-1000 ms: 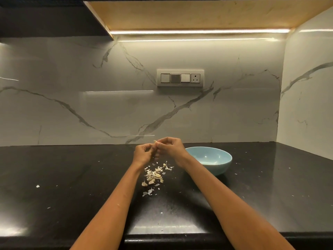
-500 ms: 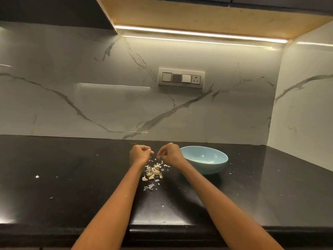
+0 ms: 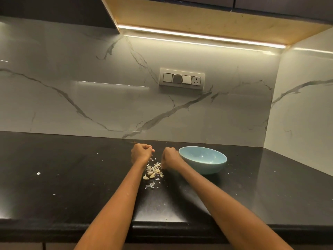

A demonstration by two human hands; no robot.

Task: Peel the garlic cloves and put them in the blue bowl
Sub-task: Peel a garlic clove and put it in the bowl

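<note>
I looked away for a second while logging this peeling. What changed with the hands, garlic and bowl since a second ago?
The hands parted: the right hand dropped to the garlic pile, the left hand drew left, fingers curled; what it holds is hidden. The blue bowl and pile stayed put.

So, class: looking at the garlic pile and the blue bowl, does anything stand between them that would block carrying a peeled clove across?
Only the person's own right hand and forearm lie between the garlic pile and the blue bowl. No other object stands on that stretch of black counter, just small skin flecks.
</note>
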